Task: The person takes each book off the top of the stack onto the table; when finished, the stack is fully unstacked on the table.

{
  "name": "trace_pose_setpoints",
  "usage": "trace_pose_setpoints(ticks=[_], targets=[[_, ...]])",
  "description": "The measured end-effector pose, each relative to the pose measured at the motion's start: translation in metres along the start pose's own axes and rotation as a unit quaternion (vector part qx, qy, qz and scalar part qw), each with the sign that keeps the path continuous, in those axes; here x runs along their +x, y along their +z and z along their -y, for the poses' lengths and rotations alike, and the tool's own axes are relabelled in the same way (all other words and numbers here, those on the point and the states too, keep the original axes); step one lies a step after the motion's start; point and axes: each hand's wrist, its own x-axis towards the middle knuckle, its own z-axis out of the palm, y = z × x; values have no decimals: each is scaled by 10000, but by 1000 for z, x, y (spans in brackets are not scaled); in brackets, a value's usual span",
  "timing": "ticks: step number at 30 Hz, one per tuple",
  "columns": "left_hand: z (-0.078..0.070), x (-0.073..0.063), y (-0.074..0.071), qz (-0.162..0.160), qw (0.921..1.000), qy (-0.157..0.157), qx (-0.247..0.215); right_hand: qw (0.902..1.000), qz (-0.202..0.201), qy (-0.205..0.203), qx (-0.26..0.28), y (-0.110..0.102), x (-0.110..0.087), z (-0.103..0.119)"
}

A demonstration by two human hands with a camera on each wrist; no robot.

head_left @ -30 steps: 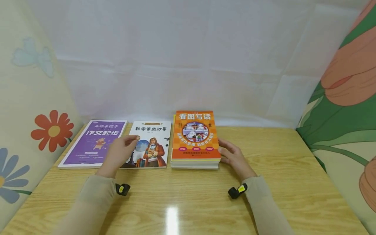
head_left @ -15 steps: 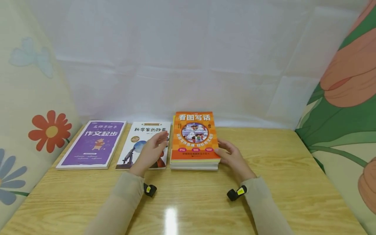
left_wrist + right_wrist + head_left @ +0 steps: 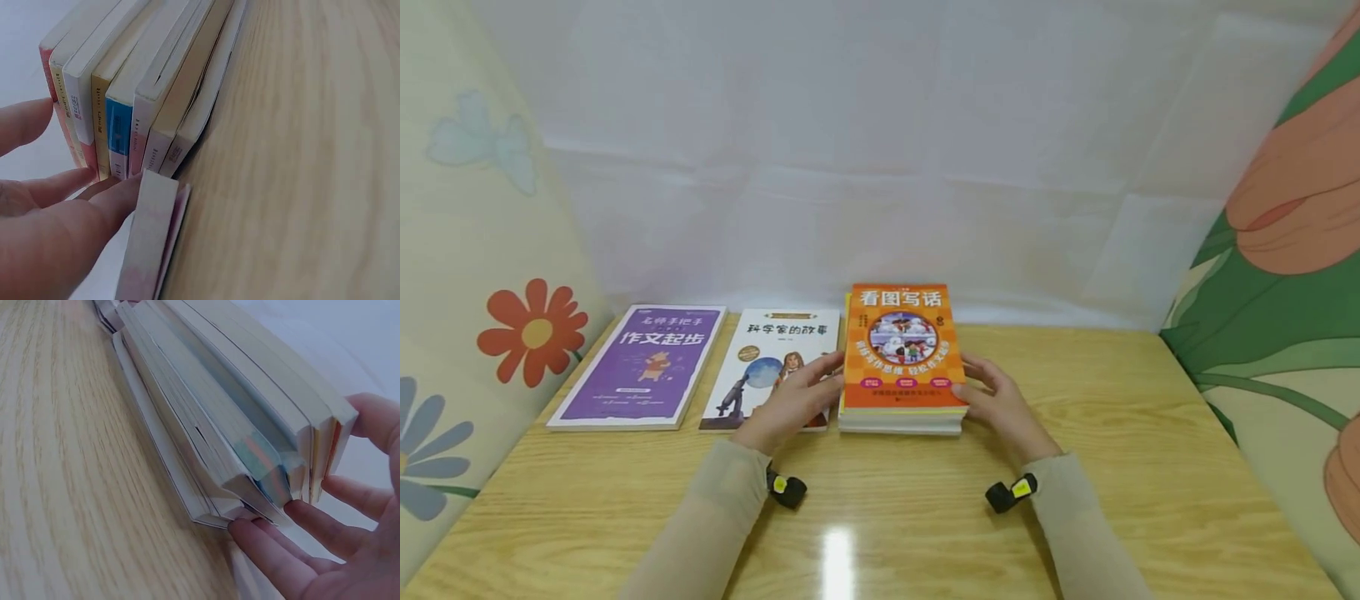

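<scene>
A stack of several books lies on the wooden table, topped by an orange-covered book. My left hand is at the stack's left side, over part of a white-covered book with a figure in a red coat. In the left wrist view its fingers touch the book spines, and the thumb is by the top one. On the other side, my right hand rests its fingertips against the page edges. Its thumb is at the orange book's near right corner. Neither hand wraps round the stack.
A purple book lies flat at the left, beside the white one. White cloth hangs behind the wooden table. Painted flower panels stand left and right.
My left hand has moved right from above the white book to the stack's left side. The right hand stays at the right side, its thumb now nearer the cover's corner.
</scene>
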Motion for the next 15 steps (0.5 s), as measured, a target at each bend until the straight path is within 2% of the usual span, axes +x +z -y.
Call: trace_pose_setpoints(ticks=[3,10,15], targets=[[1,0,0,14,9999,29,127,9998,-47,106,129,-3,0,-1],[3,1,2,99,9997,107,-186,9984,36,200,536,-9,0,0],[1,0,2,130,9997,35,-206,9968,45,204,773,-17,0,3]])
